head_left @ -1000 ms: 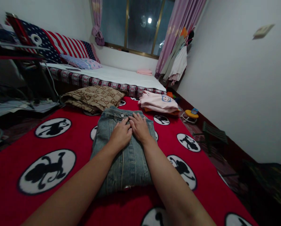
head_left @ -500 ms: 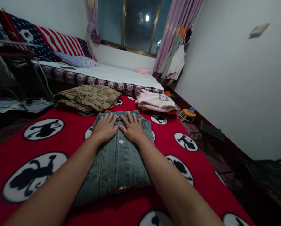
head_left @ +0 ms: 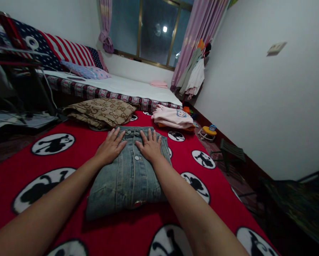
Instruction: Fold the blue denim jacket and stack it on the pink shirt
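My left hand point(head_left: 109, 147) and right hand point(head_left: 150, 147) lie open, palms flat on the far end of the folded denim jacket point(head_left: 127, 174). The jacket rests on the red blanket point(head_left: 76, 156), with a brown patterned bundle point(head_left: 100, 113) just beyond it and a pink shirt point(head_left: 172, 118) beyond to the right.

Dim indoor light, cool cast; lamp glare reflected in window point(head_left: 148, 32) upper centre; wide-angle bending at edges; lower right corner murky
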A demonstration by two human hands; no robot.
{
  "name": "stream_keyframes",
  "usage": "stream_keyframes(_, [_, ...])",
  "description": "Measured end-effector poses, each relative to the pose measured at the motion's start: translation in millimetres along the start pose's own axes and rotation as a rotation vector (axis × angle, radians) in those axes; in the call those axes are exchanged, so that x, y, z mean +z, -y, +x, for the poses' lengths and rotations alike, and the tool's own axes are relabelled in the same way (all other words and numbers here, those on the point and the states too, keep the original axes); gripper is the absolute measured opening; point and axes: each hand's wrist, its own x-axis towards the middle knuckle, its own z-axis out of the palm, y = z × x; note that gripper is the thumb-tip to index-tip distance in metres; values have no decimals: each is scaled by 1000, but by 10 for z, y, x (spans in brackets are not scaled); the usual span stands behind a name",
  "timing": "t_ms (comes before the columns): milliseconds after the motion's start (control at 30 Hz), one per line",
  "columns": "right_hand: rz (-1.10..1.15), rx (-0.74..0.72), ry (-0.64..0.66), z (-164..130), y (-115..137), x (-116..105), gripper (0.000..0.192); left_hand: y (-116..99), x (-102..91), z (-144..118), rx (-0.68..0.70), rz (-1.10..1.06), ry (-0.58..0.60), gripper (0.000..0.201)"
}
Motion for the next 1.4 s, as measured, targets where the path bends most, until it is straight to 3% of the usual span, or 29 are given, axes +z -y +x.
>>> stream_keyframes(133, [27,-4,60,37,-33,52,68,56,165,-44,-87,-158,-106,60])
stream_keyframes(300, [16,-5,57,43,2,37,66,69,162,-50,-248,-259,-167,64])
stream_keyframes(400, [37,30,131,-29,69,-75,66,75,149,-58,-243,-320,-168,64])
stream_keyframes(467, [99,9,239,-185,102,-216,62,78,144,-59,-225,-354,-182,63])
stream_keyframes(567, [252,-177,384,-611,109,-484,62,78,141,-54,-226,-394,-200,63])
stream_keyframes(700, [286,-348,362,-1232,97,-745,89,72,137,-48,-233,-417,-213,63])
stream_keyframes(800, [191,-412,324,-1440,103,-790,99,65,132,-51,-231,-420,-226,61])
stream_keyframes(900, [91,-476,314,-1433,106,-764,106,65,130,-56,-222,-430,-229,61])
stream_keyframes(1000, [38,-519,299,-1378,102,-735,99,76,133,-57,-210,-444,-236,60])
stream_keyframes(1233, [26,-539,303,-1374,71,-702,106,80,120,-53,-204,-476,-237,58])
stream_keyframes(1400, [66,-609,247,-1359,-68,-672,97,72,119,-54,-201,-474,-233,59])
